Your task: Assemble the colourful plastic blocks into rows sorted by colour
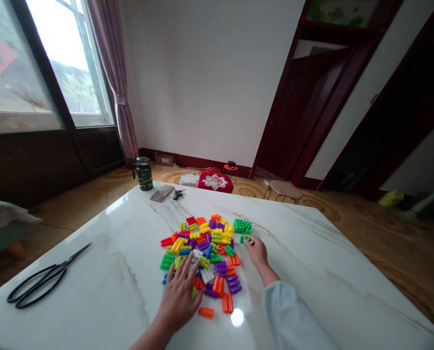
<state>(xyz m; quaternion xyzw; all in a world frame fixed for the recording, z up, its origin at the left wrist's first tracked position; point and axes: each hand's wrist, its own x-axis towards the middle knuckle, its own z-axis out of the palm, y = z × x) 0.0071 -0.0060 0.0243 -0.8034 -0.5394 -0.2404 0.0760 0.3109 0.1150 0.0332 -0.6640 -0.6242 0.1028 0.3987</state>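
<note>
A heap of small plastic building blocks (206, 248) in several colours lies in the middle of a white marble table (312, 253). My left hand (180, 294) rests flat with fingers spread on the near edge of the heap, covering a few blocks. My right hand (256, 250) reaches to the heap's right side and pinches a small green block (244, 238) at its fingertips. Just beyond it sits a joined cluster of green blocks (242, 225). A lone orange block (206, 312) lies near my left hand.
Black scissors (44, 279) lie on the table at the left. At the far edge stand a dark green mug (144, 173), a phone (162, 193) and keys (177, 194). Beyond are a red cushion (215, 182), a small stool (284, 189) and a dark wooden door (304, 112).
</note>
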